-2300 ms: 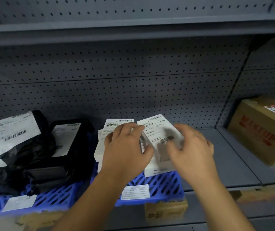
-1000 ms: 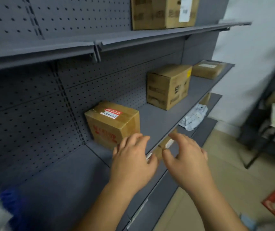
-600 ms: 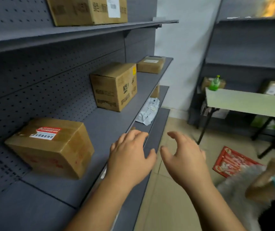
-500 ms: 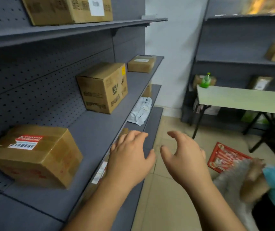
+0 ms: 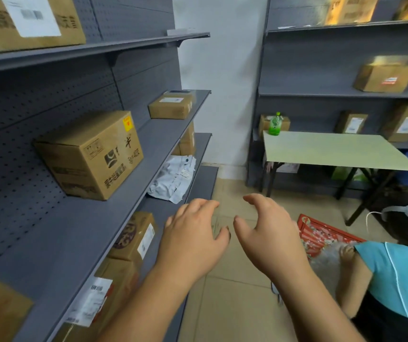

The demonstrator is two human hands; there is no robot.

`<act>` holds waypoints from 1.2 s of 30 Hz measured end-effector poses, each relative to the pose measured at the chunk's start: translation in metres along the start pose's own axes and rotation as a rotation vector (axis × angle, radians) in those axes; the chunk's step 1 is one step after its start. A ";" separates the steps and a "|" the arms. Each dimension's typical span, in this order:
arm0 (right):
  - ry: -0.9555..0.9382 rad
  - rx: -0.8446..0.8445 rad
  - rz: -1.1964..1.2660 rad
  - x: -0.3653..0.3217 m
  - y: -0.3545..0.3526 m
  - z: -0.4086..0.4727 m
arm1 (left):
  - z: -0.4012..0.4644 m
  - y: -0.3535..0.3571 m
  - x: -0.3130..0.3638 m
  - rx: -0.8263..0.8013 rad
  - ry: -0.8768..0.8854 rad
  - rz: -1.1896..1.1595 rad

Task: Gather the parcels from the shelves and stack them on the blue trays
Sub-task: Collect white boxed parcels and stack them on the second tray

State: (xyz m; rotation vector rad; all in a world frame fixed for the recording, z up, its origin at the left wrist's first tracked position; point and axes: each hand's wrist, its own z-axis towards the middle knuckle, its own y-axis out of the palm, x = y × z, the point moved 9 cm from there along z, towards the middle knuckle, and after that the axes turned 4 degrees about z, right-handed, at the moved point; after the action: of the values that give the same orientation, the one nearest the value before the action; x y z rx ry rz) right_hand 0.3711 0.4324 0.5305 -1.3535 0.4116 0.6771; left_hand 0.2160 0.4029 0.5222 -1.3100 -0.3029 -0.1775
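I see both hands empty, fingers loosely spread: left hand [image 5: 193,240], right hand [image 5: 269,238], side by side over the tiled floor. Up-left of the left hand, a brown cardboard box with black printing and a yellow sticker [image 5: 91,154] on the grey metal shelf [image 5: 114,206]; print unreadable. White poly mailer [image 5: 173,178] lies just ahead, one shelf lower. Pale green folding table [image 5: 334,149] and a seated person in a teal top [image 5: 395,280] crowd the right; the aisle ahead is open.

Two hands [image 5: 193,240], one table [image 5: 334,150], one green bottle [image 5: 275,124].
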 end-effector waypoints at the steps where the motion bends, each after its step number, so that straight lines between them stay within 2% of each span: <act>1: 0.006 0.002 0.001 0.006 -0.003 0.007 | 0.008 0.003 0.004 -0.005 0.004 0.000; 13: 0.095 0.047 -0.049 0.043 0.004 0.111 | 0.127 0.053 0.006 -0.063 0.068 -0.021; 27: 0.190 0.149 -0.092 0.036 0.032 0.270 | 0.308 0.069 -0.025 -0.062 0.197 -0.068; 36: 0.231 0.151 -0.101 0.073 0.042 0.363 | 0.408 0.108 -0.010 -0.084 0.235 -0.071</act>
State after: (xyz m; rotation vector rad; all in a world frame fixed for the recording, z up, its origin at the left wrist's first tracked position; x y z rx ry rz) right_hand 0.3583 0.8051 0.5207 -1.3031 0.5635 0.3992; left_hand 0.1904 0.8244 0.5121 -1.3474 -0.1432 -0.4046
